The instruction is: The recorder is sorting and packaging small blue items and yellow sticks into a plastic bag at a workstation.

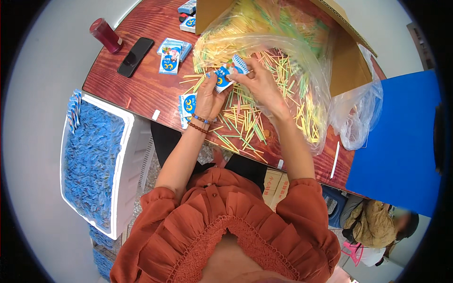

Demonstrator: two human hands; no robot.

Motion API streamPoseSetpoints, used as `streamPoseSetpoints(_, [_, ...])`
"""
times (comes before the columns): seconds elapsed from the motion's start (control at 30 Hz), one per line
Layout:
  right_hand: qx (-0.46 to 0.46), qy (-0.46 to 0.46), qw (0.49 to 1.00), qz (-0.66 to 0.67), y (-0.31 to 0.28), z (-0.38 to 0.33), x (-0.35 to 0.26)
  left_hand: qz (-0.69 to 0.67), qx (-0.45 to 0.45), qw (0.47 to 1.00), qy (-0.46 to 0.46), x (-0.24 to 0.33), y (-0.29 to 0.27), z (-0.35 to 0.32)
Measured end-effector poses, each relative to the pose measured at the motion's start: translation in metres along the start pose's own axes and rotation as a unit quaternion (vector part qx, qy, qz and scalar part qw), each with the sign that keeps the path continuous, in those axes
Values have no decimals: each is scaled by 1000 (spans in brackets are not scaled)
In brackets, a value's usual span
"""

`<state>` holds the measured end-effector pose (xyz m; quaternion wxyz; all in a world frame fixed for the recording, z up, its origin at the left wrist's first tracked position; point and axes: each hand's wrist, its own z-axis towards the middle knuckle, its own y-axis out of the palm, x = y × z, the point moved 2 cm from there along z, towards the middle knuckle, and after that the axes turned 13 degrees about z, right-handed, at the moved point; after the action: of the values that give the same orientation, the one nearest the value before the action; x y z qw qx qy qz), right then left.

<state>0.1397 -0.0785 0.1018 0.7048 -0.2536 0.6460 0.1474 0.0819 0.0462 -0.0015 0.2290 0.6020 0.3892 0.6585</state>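
Observation:
Both my hands hold one small blue and white packet (pixel 225 81) with ridged ends, above the loose sticks on the table. My left hand (pixel 209 96) grips its lower left end. My right hand (pixel 262 87) pinches its upper right part between thumb and fingers. Whether the packet is sealed or has anything in it, I cannot tell. Thin yellow, green and pink sticks (pixel 243 120) lie scattered under and around my hands. Beside my left wrist lie similar packets (pixel 188 106), partly hidden by it. Farther off, a small stack of packets (pixel 170 61) rests on the table.
A cardboard box (pixel 351 61) lies with a clear plastic bag (pixel 264 42) of sticks spilling out. A phone (pixel 136 56) and red jar (pixel 106 35) are at the left. A white foam box (pixel 123 155) holds many blue packets. A blue panel (pixel 401 137) and another person (pixel 375 224) are at the right.

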Motion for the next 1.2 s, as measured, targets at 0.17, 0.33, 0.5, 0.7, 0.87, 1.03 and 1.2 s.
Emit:
streamPoseSetpoints(0.17, [-29,9,979,202,-9,15,26,-22,-3,1000,0,10,5,-7])
streamPoseSetpoints(0.33, [-64,-47,989,126,-3,26,19,45,3,999,3,23,0,-10])
streamPoseSetpoints(0.5, [-97,2,987,129,29,39,12,113,93,988,46,35,-19,-16])
streamPoseSetpoints(0.7, [-104,-9,994,25,81,76,33,137,166,973,88,64,-51,-26])
streamPoseSetpoints(0.87, [-99,-25,994,-35,134,134,54,250,310,901,172,100,-102,-22])
streamPoseSetpoints(1.03, [-67,-70,986,-139,147,163,64,326,298,892,96,105,-110,-11])
streamPoseSetpoints(1.2, [-8,-149,980,-134,107,123,56,340,306,882,115,99,-120,0])
